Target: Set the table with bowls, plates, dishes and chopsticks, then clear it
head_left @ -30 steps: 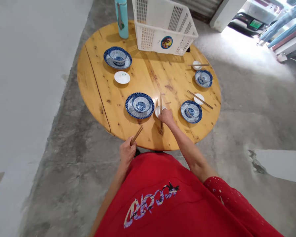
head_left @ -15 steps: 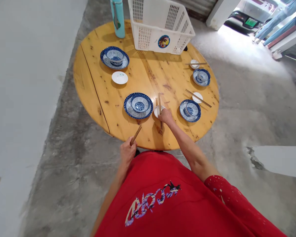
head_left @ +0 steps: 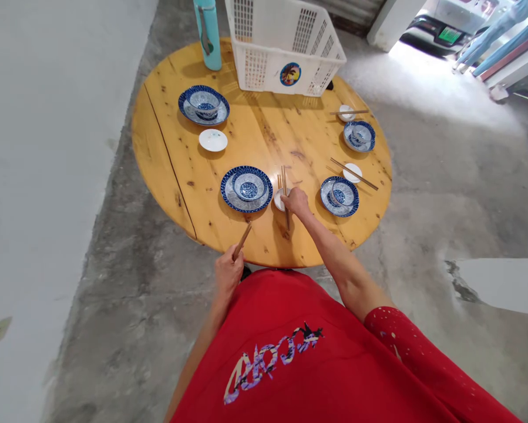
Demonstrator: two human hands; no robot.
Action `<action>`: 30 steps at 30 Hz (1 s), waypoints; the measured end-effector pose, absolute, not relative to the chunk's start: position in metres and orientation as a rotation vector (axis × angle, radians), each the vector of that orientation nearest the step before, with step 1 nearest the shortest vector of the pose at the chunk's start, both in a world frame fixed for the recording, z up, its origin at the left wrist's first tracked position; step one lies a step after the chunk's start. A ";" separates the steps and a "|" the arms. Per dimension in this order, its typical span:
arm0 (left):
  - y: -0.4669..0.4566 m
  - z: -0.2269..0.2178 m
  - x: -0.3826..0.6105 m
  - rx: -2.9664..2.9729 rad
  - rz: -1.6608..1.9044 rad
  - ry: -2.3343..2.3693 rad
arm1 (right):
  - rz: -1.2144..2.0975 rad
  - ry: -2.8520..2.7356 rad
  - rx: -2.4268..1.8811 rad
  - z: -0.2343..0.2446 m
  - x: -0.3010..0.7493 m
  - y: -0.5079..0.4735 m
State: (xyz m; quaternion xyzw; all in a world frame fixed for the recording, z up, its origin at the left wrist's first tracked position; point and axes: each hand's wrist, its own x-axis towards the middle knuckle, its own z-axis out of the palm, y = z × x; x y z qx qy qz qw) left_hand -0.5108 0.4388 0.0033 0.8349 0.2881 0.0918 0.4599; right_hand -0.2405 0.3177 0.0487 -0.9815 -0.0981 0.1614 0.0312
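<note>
My left hand [head_left: 228,267] is closed round a bunch of wooden chopsticks [head_left: 243,239], which slants up past the table's front edge. My right hand [head_left: 296,201] reaches over the table, its fingers pinched at a pair of chopsticks [head_left: 285,179] that lies across a small white dish [head_left: 278,200]. The fingers cover part of this dish. Just left of it, a blue-and-white plate [head_left: 227,201] carries a patterned bowl [head_left: 249,187]. To the right stands another blue-rimmed plate [head_left: 329,205] with a bowl, beside a white dish [head_left: 352,173] with chopsticks [head_left: 365,181] across it.
On the round wooden table [head_left: 180,147], a white plastic basket [head_left: 264,73] and a turquoise bottle [head_left: 211,44] stand at the back. A plate with bowl [head_left: 204,106] and a white dish [head_left: 213,140] sit at left. Another plate [head_left: 366,145] and dish [head_left: 346,110] lie far right.
My right hand has shifted slightly up and to the right at the chopsticks on the small dish. The left hand keeps its chopsticks in nearly the same place.
</note>
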 end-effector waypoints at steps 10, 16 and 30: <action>0.435 0.005 -0.511 2.045 0.193 0.710 | 0.478 -0.294 -2.983 0.039 -0.239 0.317; 0.433 0.007 -0.511 2.046 0.179 0.696 | 0.488 -0.299 -2.975 0.038 -0.247 0.312; 0.432 0.006 -0.512 2.047 0.153 0.671 | 0.493 -0.233 -2.945 0.039 -0.246 0.311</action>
